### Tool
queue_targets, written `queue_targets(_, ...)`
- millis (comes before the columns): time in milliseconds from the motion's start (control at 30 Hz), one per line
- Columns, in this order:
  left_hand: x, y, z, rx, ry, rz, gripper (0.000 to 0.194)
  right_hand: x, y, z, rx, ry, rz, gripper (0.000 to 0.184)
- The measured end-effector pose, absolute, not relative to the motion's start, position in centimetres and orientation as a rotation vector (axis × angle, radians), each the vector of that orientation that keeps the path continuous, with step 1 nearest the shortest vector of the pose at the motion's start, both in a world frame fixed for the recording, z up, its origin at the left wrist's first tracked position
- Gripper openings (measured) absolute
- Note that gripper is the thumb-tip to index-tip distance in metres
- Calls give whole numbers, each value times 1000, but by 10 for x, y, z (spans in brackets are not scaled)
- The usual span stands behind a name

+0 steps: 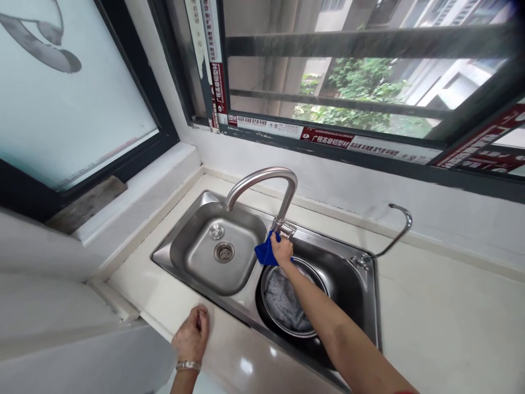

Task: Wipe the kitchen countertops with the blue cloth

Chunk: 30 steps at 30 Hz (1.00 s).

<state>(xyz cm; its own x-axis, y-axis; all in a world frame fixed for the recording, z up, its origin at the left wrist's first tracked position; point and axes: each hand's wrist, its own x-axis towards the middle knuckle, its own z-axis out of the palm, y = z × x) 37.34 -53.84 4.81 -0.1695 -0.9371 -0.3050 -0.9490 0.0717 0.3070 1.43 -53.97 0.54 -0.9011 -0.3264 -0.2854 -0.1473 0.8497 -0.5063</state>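
Note:
My right hand (282, 250) is closed round a blue cloth (266, 253) and presses it against the base of the curved steel faucet (270, 189), between the two bowls of the double sink (192, 273). My left hand (192, 335), with a bracelet on the wrist, rests on the white counter edge in front of the left bowl, its fingers curled under and nothing visible in them. Below my right arm, a round metal basin (289, 306) with a grey cloth in it sits in the right bowl.
A thin second tap (389, 235) rises at the sink's right rear corner. The left bowl has a drain (223, 251). White countertop (443, 317) runs to the right. A barred window (353, 82) stands behind and a frosted pane (65, 93) to the left.

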Motion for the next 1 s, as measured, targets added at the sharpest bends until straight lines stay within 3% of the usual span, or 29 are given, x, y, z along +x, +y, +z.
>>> queue_targets(467,372,-539,50,-2057,2226,654,37,13,-547,-14,-11,2593,-993,53)
queue_targets(1000,370,-537,52,-2073,2233,613,35,9,-541,-41,-60,2500,-1357,48)
